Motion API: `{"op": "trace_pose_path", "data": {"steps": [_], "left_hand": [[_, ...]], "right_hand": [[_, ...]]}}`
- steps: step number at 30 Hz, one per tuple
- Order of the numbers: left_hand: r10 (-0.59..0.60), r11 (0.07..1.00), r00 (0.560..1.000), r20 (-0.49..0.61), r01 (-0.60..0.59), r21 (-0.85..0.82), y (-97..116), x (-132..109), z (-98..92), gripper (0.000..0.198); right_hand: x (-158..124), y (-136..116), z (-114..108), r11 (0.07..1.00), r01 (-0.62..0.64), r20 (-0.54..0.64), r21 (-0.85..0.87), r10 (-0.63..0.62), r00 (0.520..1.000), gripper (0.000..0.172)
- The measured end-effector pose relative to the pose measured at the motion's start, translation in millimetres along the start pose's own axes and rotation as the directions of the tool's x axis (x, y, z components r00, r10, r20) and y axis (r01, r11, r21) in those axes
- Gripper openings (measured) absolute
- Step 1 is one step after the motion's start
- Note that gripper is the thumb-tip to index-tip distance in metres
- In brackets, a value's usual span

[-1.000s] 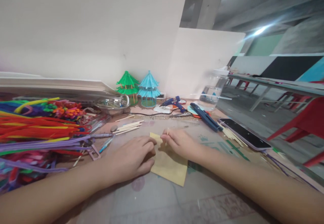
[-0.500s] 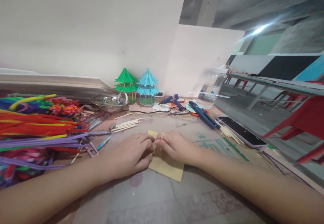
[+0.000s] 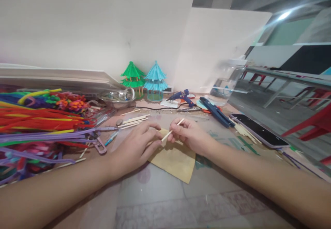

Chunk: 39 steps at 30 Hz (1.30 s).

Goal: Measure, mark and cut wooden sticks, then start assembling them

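Note:
Between the thumb and fingers of my right hand [image 3: 190,134] is a thin wooden stick [image 3: 173,131], tilted with its upper end pointing right. My left hand [image 3: 143,141] is beside the stick's lower end, fingers curved and apart; whether a fingertip touches the stick I cannot make out. Under both hands lies a yellowish-tan sheet [image 3: 176,160], its far part covered by the fingers. More pale sticks [image 3: 133,121] are laid out just beyond my left hand.
Colourful pipe cleaners [image 3: 38,122] heap at the left. Behind stand a green pagoda model [image 3: 132,79] and a blue pagoda model [image 3: 155,84], a glue gun [image 3: 182,97] and a glass bowl [image 3: 116,98]. A blue utility knife [image 3: 216,111], phone [image 3: 258,129] and clear bottle [image 3: 226,84] are rightward.
My hands have moved apart slightly, and the stick, mostly hidden between the fingers before, now shows in my right hand. My left fingers have spread. The camera view has shifted a little.

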<state>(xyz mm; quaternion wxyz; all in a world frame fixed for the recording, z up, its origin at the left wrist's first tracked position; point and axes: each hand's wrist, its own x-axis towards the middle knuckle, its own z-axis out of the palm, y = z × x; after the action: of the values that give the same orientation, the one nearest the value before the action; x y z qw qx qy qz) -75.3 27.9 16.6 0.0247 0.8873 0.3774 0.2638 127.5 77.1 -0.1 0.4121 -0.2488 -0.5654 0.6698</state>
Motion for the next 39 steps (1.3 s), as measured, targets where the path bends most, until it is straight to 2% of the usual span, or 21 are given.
{"op": "trace_pose_path", "data": {"steps": [13,16,19,22,24,26,28,29,32,34,36,39], "left_hand": [[0.055,0.997,0.997,-0.057,-0.057,-0.044,2.1,-0.3,-1.4,0.016],[0.037,0.997,0.999,-0.037,-0.039,-0.064,2.9,0.2,-2.7,0.021],[-0.015,0.997,0.999,-0.029,0.013,-0.079,0.9,1.2,-2.6,0.026],[-0.058,0.994,0.996,-0.064,0.051,-0.095,-2.1,2.0,-2.5,0.027],[-0.058,0.993,0.995,-0.085,0.049,-0.105,-3.7,2.2,-3.1,0.027],[-0.045,0.993,0.996,-0.080,0.036,-0.110,-4.7,2.0,-4.1,0.028],[-0.028,0.994,0.998,-0.049,0.023,-0.108,-5.2,1.8,-4.8,0.026],[-0.015,0.995,1.000,-0.024,0.013,-0.104,-5.3,1.7,-4.7,0.025],[0.018,0.997,0.996,0.088,-0.012,-0.075,-4.6,1.9,-2.7,0.020],[0.017,0.999,0.984,0.176,-0.009,-0.042,-3.7,2.3,-0.6,0.020],[-0.002,1.000,0.974,0.228,0.005,-0.013,-2.9,3.0,1.0,0.020],[-0.016,1.000,0.969,0.246,0.018,-0.004,-2.3,3.7,1.4,0.022]], "right_hand": [[-0.4,-0.1,1.7,0.999,-0.005,0.011,-0.032,0.005,1.000,0.040],[-2.1,-1.7,2.2,0.995,0.003,-0.011,-0.095,-0.004,1.000,0.040],[-4.9,-5.0,3.2,0.973,0.011,-0.040,-0.232,-0.021,0.999,0.035],[-7.8,-7.1,5.2,0.900,0.007,-0.066,-0.435,-0.039,0.997,0.024],[-9.4,-6.9,6.7,0.808,0.107,-0.019,-0.579,-0.144,0.989,0.017],[-10.9,-6.3,7.7,0.671,0.257,0.067,-0.696,-0.296,0.953,0.014],[-12.3,-6.3,7.7,0.598,0.306,0.079,-0.740,-0.375,0.924,0.016],[-12.9,-6.7,7.4,0.621,0.284,0.041,-0.730,-0.375,0.926,0.018],[-12.7,-8.0,5.4,0.809,0.172,-0.079,-0.561,-0.259,0.963,0.027],[-10.9,-7.9,4.3,0.899,0.141,-0.089,-0.415,-0.195,0.977,0.032],[-8.7,-6.6,3.8,0.945,0.139,-0.081,-0.297,-0.170,0.982,0.036],[-6.8,-4.1,3.7,0.969,0.143,-0.074,-0.202,-0.161,0.984,0.038]]}}
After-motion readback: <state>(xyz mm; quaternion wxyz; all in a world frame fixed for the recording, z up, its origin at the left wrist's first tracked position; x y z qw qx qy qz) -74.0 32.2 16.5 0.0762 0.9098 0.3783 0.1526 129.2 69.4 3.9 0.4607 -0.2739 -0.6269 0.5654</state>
